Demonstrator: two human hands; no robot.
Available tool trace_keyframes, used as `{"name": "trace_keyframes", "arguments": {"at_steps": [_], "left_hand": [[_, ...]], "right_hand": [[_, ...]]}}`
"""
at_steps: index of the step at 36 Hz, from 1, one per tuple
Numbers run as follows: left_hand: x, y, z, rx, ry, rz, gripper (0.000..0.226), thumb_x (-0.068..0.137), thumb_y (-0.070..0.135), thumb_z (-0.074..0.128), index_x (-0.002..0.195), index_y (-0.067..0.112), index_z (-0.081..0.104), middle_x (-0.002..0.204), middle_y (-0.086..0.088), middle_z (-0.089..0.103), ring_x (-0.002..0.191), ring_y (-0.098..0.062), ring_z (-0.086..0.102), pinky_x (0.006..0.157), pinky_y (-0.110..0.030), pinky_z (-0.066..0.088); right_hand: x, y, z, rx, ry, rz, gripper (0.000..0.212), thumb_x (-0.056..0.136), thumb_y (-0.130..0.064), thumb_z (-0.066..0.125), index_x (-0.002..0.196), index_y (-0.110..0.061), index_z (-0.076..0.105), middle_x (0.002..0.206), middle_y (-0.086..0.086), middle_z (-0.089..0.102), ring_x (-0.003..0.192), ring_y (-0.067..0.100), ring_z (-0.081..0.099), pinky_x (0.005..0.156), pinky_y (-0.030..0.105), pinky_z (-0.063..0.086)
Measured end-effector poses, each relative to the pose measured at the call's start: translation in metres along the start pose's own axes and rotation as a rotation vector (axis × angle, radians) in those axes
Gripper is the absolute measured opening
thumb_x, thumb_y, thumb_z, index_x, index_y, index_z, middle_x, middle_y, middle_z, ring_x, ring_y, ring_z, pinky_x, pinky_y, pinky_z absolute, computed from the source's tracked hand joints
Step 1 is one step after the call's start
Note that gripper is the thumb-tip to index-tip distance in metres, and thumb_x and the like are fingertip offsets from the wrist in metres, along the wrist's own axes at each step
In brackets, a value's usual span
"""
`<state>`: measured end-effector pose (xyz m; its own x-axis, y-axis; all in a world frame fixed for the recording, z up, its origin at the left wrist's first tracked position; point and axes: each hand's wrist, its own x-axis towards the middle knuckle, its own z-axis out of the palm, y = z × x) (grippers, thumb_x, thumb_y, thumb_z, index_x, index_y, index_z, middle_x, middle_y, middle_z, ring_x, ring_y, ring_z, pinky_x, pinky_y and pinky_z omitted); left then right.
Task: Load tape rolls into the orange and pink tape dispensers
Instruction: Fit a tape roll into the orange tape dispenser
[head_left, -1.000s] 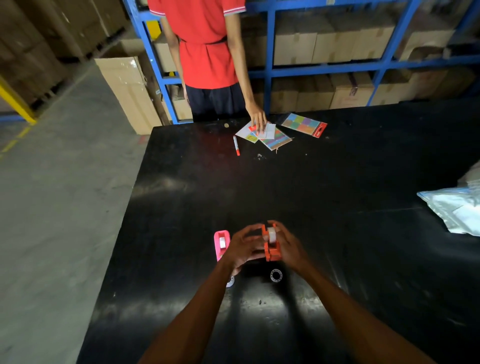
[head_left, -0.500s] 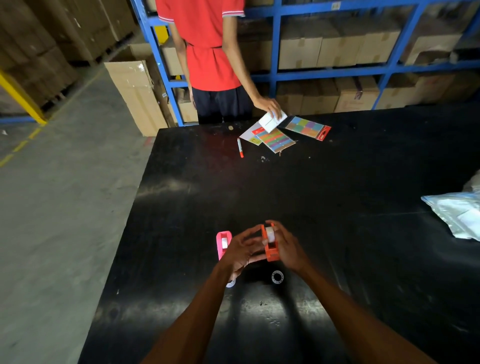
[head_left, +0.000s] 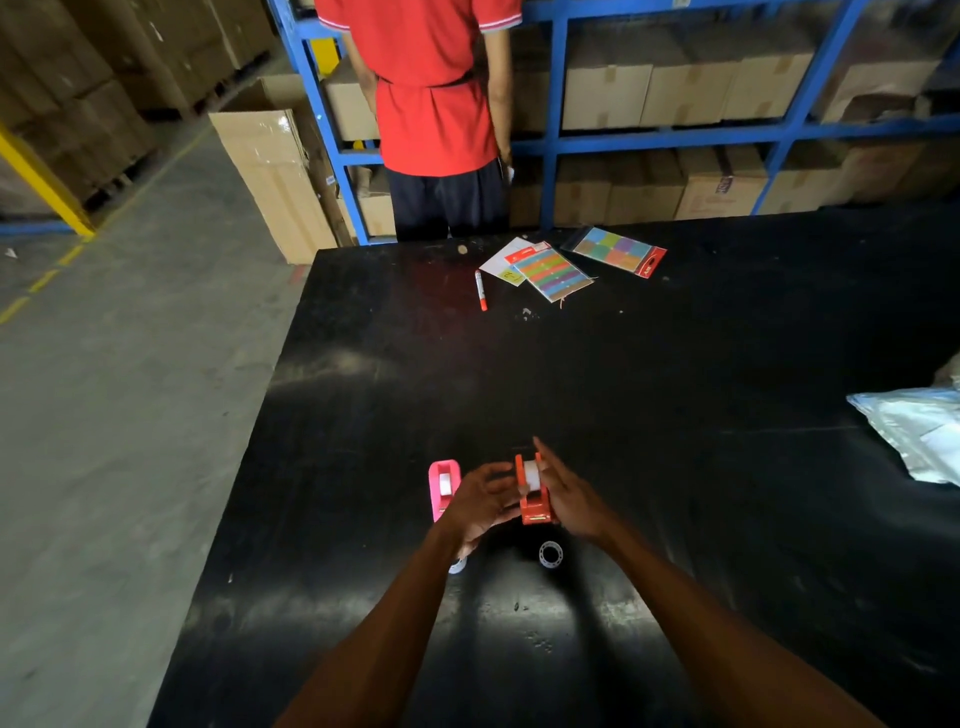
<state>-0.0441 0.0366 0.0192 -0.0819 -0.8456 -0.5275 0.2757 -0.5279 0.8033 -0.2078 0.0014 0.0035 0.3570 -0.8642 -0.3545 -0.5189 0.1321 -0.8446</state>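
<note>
Two hands: both are working the orange dispenser, near the bench's front edge.
Left hand: it is curling its fingers against the dispenser's left side, gripping it, likely to steady the body.
Right hand: it is lying flat along the right side with fingers stretched out, bracing more than clasping.
Tape roll: white, it is sitting in the orange cradle between the side walls; whether it is fully seated cannot be told.
Pink dispenser: it is standing just left of the left hand, a white roll showing inside.
Spare roll: it is lying flat just nearer the front edge, within easy reach.
Bystander: someone in red is standing at the far edge.
</note>
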Motion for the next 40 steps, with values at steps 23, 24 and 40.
{"name": "trace_keyframes", "arguments": {"at_steps": [23,24,40], "left_hand": [[0.060,-0.050,-0.005,0.452,0.111,0.104,0.033,0.092,-0.001,0.055,0.119,0.012,0.068,0.103,-0.005,0.074,0.082,-0.002,0.071,0.083,-0.023,0.057],[0.062,-0.051,-0.006,0.461,0.119,0.096,0.031,0.092,0.001,0.055,0.116,0.014,0.069,0.102,-0.004,0.074,0.079,0.000,0.070,0.081,-0.019,0.056],[0.095,-0.062,-0.012,0.579,0.234,0.121,0.030,0.088,0.000,0.055,0.110,0.013,0.072,0.105,-0.006,0.076,0.091,-0.012,0.073,0.081,-0.027,0.059]], "right_hand": [[0.055,0.031,0.017,-0.222,0.098,0.120,0.035,0.103,-0.025,0.042,0.132,-0.014,0.058,0.125,0.010,0.067,0.114,0.029,0.063,0.097,0.038,0.048],[0.055,0.031,0.018,-0.237,0.105,0.126,0.034,0.103,-0.024,0.043,0.131,-0.014,0.059,0.125,0.011,0.067,0.114,0.029,0.063,0.096,0.038,0.048],[0.081,0.047,0.021,-0.200,0.180,0.101,0.035,0.103,-0.032,0.041,0.130,-0.019,0.059,0.117,0.009,0.070,0.104,0.024,0.065,0.092,0.041,0.052]]}}
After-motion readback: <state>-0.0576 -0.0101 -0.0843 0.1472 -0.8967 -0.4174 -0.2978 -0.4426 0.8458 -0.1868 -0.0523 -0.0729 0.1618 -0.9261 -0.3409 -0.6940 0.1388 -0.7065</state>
